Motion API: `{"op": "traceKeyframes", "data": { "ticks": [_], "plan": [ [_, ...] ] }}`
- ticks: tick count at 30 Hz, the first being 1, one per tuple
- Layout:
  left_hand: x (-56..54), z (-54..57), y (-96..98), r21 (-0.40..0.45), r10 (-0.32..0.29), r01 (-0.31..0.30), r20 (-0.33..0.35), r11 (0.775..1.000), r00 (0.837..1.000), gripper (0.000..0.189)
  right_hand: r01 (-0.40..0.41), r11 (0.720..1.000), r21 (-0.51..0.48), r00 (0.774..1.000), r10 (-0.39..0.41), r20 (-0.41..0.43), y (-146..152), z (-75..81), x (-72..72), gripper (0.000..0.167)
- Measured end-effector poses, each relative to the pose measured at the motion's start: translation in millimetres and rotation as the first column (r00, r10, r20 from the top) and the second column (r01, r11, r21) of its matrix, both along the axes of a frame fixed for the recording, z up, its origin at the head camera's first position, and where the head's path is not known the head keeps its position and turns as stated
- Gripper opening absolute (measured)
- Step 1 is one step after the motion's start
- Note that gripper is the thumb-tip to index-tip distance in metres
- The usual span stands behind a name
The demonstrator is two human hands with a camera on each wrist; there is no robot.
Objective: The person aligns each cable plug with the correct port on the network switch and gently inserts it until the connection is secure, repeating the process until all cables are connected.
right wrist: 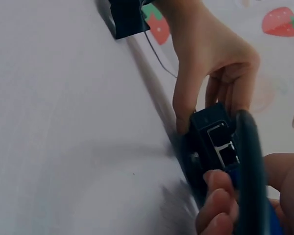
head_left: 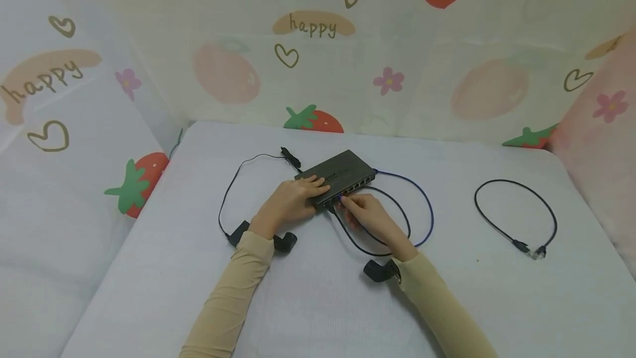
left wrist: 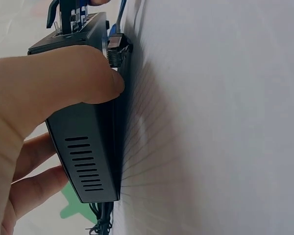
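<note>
A dark network switch (head_left: 343, 167) lies at an angle on the white table, its row of ports facing the right hand. The left hand (head_left: 293, 198) grips its left end, fingers over the top; in the left wrist view the thumb (left wrist: 83, 71) presses along the near side. A blue network cable (head_left: 431, 211) runs from the port at the far right round to the right hand (head_left: 370, 214). That hand pinches the cable's other plug at the ports, mostly hidden behind fingers. A black network cable (head_left: 397, 203) loops beneath, one plug (head_left: 330, 208) at the leftmost port.
A second black network cable (head_left: 517, 182) lies coiled at the right. Left of the switch, a thin power cord (head_left: 226, 200) leads to a black power adapter (head_left: 239, 232), partly behind the left wrist. Printed cloth walls (head_left: 318, 82) bound the table's back and sides.
</note>
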State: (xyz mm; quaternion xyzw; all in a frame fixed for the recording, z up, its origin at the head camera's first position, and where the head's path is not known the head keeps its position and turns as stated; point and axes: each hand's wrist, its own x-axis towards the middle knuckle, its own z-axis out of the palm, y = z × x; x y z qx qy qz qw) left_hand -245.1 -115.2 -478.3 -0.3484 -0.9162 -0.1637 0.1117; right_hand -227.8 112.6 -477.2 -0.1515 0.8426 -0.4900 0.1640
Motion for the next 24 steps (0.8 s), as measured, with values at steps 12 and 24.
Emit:
{"op": "traceKeyframes", "data": {
  "ticks": [12, 24],
  "plan": [
    [0.8, -2.4, -0.3, 0.001, 0.007, -0.007, 0.023, 1.0, 1.0, 0.051, 0.03, 0.964, 0.263, 0.966, 0.04, -0.256, 8.1, 9.8, 8.8, 0.026],
    [0.5, -1.9, -0.9, 0.007, 0.0, 0.0, 0.016, 1.0, 1.0, 0.05, 0.11, 0.966, 0.233, 0.955, -0.038, -0.294, 25.9, 20.8, 14.0, 0.023]
  ]
}}
